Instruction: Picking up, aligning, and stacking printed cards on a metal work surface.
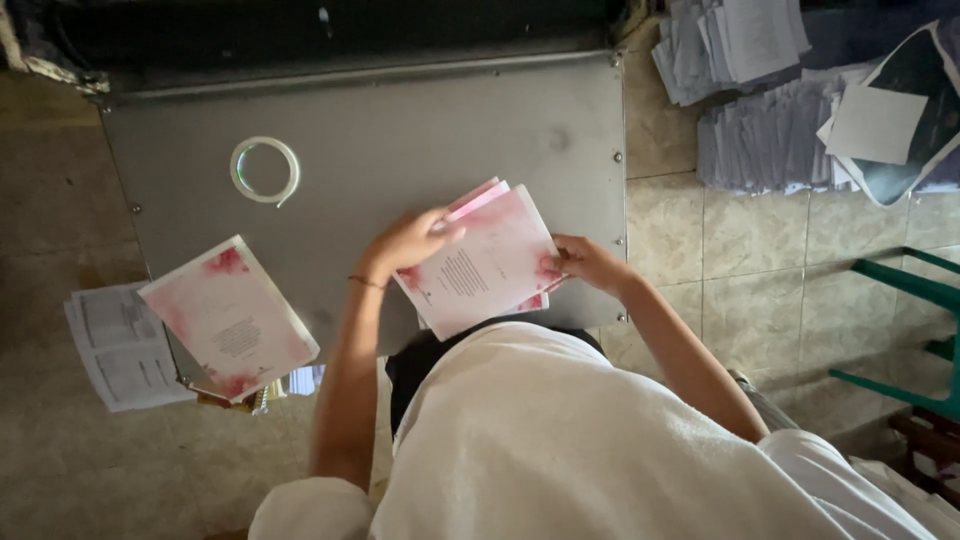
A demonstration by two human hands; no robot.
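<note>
Cards in a small stack [487,262], white with pink blotches and a block of dark print, lie at the near edge of the grey metal table [400,130], held between both hands. Left hand [408,240] rests on the stack's upper left corner, fingers curled over the top card's edge with the thumb toward the pink-edged cards fanned out behind. Right hand [588,262] grips the stack's right edge, fingers closed on it near the lower right corner. A thin bracelet [365,282] circles the left wrist.

A second stack of the same cards [230,315] sits at the table's near left corner, overhanging the edge, well apart from the hands. A roll of clear tape [265,170] lies flat on the table farther back, to the left of the held stack. Printed white sheets [122,345] lie on the tiled floor [760,250] beside the left stack. Piles of paper [760,130] cover the floor at upper right. A green frame [905,290] stands at the right edge.
</note>
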